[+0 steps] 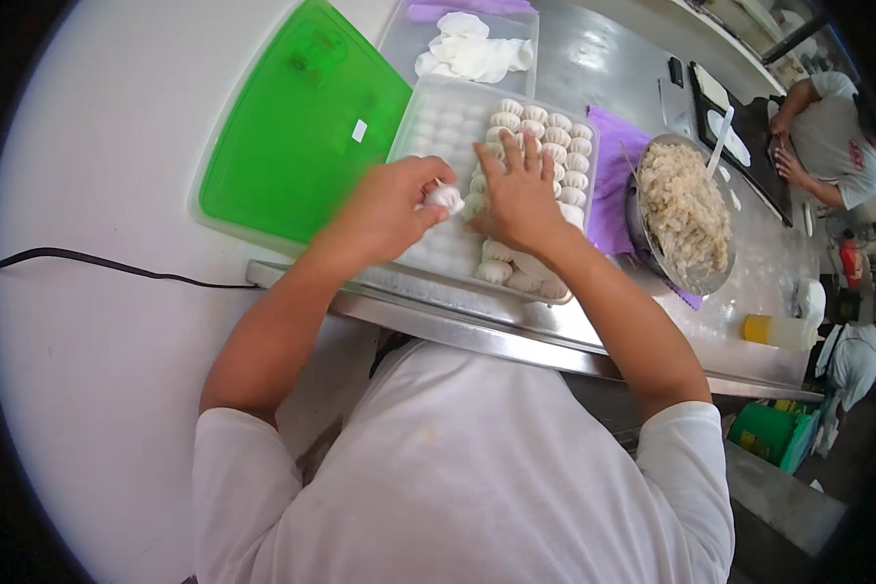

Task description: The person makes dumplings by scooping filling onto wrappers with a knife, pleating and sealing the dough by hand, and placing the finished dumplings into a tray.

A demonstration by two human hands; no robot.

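Note:
My left hand point(384, 209) is closed around a white pleated dumpling point(445, 199), held between thumb and fingers over the left part of a translucent plastic tray point(428, 255). Rows of similar dumplings point(559, 136) fill the tray's right side, while its left side shows bare dimpled hollows. My right hand point(524, 200) lies palm down over the dumpling rows with its fingers spread. It hides several of the dumplings below it, and whether it presses on them I cannot tell.
A bright green lid point(292, 146) leans at the left. Behind the tray, a clear container point(399, 44) holds white wrappers point(472, 51). To the right are a purple cloth point(608, 146), a metal bowl of pale filling point(686, 209), and a yellow-capped bottle point(779, 331). A co-worker point(832, 141) stands at far right.

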